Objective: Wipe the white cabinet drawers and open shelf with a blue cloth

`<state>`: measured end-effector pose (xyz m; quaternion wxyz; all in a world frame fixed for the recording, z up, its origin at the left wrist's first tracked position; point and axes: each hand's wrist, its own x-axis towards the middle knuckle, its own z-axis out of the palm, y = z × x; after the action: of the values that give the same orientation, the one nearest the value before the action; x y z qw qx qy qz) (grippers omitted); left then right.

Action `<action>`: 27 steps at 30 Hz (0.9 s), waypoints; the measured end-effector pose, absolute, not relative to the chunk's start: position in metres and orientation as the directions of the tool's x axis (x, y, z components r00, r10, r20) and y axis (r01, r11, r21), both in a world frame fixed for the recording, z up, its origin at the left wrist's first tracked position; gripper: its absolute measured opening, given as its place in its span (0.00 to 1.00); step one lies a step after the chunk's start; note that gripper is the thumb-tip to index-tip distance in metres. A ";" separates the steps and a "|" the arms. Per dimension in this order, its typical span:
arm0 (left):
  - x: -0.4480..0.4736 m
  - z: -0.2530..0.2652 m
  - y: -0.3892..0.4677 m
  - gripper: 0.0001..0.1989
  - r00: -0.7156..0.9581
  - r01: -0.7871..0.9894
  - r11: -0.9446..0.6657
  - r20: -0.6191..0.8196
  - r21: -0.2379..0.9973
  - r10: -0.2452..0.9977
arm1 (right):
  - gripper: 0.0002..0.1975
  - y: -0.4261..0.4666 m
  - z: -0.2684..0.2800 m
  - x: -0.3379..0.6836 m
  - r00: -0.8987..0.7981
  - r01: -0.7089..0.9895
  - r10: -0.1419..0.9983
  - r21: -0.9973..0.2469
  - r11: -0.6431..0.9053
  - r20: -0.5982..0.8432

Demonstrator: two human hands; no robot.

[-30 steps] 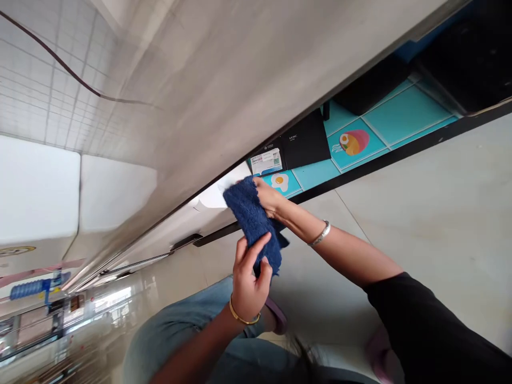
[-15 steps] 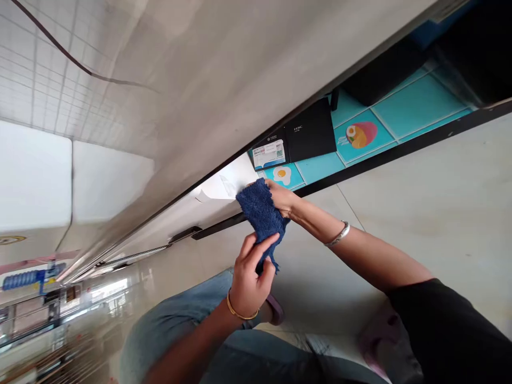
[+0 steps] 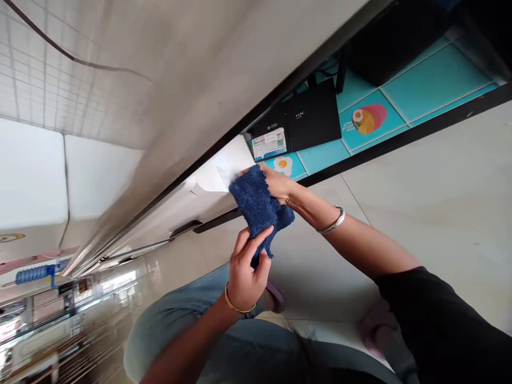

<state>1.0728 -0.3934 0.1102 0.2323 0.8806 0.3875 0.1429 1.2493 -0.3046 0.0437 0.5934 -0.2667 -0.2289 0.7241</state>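
Observation:
A fluffy dark-blue cloth (image 3: 256,200) stretches between my two hands. My left hand (image 3: 248,272), with a gold bracelet at the wrist, pinches its lower end between fingers and thumb. At the upper end, my right hand (image 3: 278,184) is wrapped in the cloth, its fingertips mostly covered by it. A silver bangle (image 3: 334,221) circles my right forearm. The covered fingers are close to a white panel (image 3: 228,168) at the end of the turquoise shelf; whether the cloth touches it I cannot tell.
On the turquoise tiled shelf (image 3: 424,101) stands a black box (image 3: 314,120) beside a labelled card (image 3: 270,143). A long pale counter (image 3: 192,96) runs diagonally above. Below are the tiled floor (image 3: 432,192) and my bent knee in jeans (image 3: 160,336).
Both hands and the cloth appear slightly higher and further left in view, partly because the camera has shifted. My grip on the cloth stays the same.

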 end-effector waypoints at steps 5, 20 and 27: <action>1.080 0.115 -0.393 0.25 0.675 0.604 -0.610 0.077 0.513 0.733 | 0.17 -0.302 0.045 1.248 -0.138 -0.751 0.986 -0.639 -0.165 -0.093; 1.079 0.114 -0.393 0.27 0.691 0.565 -0.614 0.090 0.551 0.717 | 0.15 -0.304 0.041 1.250 -0.117 -0.712 0.992 -0.693 -0.112 -0.041; 1.074 0.116 -0.395 0.26 0.678 0.589 -0.621 0.101 0.517 0.728 | 0.13 -0.303 0.044 1.250 -0.154 -0.695 0.988 -0.710 -0.116 -0.011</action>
<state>1.0742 -0.3951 0.1158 0.2277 0.8873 0.3711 0.1523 1.2500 -0.3027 0.0439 0.5990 -0.2537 -0.2887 0.7025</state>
